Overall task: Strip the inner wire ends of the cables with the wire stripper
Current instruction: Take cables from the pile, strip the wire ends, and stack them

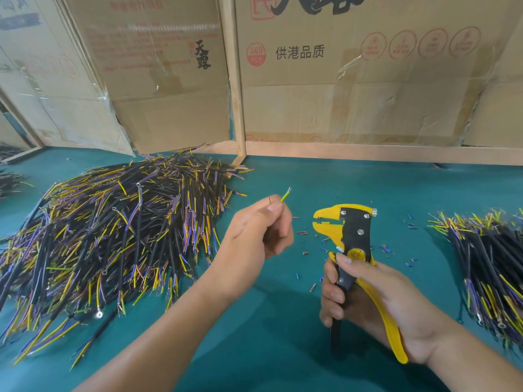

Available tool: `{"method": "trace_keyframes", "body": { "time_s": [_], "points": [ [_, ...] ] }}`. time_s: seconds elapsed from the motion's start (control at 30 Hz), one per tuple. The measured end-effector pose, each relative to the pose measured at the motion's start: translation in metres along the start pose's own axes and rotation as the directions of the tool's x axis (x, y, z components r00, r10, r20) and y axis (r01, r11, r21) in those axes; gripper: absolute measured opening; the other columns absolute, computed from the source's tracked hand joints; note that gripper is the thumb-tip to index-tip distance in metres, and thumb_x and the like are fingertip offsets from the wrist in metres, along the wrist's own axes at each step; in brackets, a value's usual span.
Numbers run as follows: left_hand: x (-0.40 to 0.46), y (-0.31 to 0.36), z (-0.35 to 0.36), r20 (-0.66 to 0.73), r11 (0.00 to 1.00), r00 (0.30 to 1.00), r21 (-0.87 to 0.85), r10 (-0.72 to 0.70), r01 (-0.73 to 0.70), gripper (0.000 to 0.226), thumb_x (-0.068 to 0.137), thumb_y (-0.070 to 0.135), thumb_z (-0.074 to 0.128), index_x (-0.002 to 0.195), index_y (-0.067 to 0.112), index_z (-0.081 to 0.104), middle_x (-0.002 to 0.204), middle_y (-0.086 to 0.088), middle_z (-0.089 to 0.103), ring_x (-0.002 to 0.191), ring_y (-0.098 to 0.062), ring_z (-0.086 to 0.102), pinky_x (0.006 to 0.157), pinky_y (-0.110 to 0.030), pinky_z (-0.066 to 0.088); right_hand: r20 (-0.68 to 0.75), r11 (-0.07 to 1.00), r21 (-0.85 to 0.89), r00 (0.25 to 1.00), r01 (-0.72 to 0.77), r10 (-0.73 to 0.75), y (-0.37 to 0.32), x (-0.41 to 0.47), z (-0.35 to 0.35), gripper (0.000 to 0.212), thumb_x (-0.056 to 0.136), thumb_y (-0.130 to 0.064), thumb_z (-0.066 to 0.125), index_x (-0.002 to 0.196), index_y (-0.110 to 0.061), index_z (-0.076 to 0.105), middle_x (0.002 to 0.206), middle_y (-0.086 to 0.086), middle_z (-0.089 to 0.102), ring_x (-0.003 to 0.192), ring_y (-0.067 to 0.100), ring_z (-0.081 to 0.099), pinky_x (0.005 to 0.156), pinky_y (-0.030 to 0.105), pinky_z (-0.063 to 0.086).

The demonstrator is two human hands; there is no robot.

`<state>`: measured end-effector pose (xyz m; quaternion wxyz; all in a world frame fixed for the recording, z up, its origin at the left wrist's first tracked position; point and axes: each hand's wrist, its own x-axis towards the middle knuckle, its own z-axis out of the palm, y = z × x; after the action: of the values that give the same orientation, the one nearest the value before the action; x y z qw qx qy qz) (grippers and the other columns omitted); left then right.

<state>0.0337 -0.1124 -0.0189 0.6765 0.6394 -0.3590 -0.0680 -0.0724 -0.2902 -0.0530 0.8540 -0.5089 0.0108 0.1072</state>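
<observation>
My left hand [259, 232] pinches a cable, mostly hidden in the fist; its yellow-green inner wire [285, 196] sticks up past the fingers with bare strands at the tip, and a thin brown wire loops beside it. My right hand [365, 301] grips the handles of the yellow and black wire stripper [351, 230], held upright with its jaws pointing left, a short gap away from the wire end. A big pile of black cables [113, 230] with yellow, blue and brown inner wires lies on the left. A smaller cable pile [489, 258] lies at the right edge.
The green table mat [283, 335] carries small cut bits of red and blue insulation [304, 232] around the stripper. Cardboard boxes [339, 80] and a wooden frame post [237, 108] stand along the back edge.
</observation>
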Motion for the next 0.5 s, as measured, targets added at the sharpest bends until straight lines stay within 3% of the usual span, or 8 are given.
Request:
{"method": "trace_keyframes", "body": {
  "time_s": [0.23, 0.5],
  "points": [
    [-0.0012, 0.0021, 0.0026, 0.001, 0.999, 1.0, -0.054, -0.002, 0.002, 0.012, 0.098, 0.035, 0.041, 0.087, 0.031, 0.042, 0.065, 0.004, 0.049, 0.046, -0.01, 0.028, 0.044, -0.015, 0.025, 0.004, 1.0, -0.005, 1.0, -0.006, 0.006, -0.0003, 0.0003, 0.0006, 0.034, 0.08, -0.035, 0.076, 0.084, -0.005, 0.059, 0.071, 0.014, 0.042, 0.06, 0.03, 0.045, 0.065, 0.046, 0.049],
    [0.0, 0.0091, 0.0003, -0.06, 0.994, 0.998, -0.107, 0.012, -0.018, 0.012, 0.099, 0.022, 0.036, 0.096, 0.033, 0.04, 0.07, 0.004, 0.052, 0.043, -0.01, 0.023, 0.043, -0.018, 0.023, 0.01, 1.0, 0.004, 1.0, -0.014, 0.014, -0.0002, 0.0013, 0.0001, 0.033, 0.082, -0.034, 0.075, 0.085, -0.006, 0.058, 0.072, 0.015, 0.041, 0.061, 0.031, 0.045, 0.065, 0.046, 0.048]
  ]
}}
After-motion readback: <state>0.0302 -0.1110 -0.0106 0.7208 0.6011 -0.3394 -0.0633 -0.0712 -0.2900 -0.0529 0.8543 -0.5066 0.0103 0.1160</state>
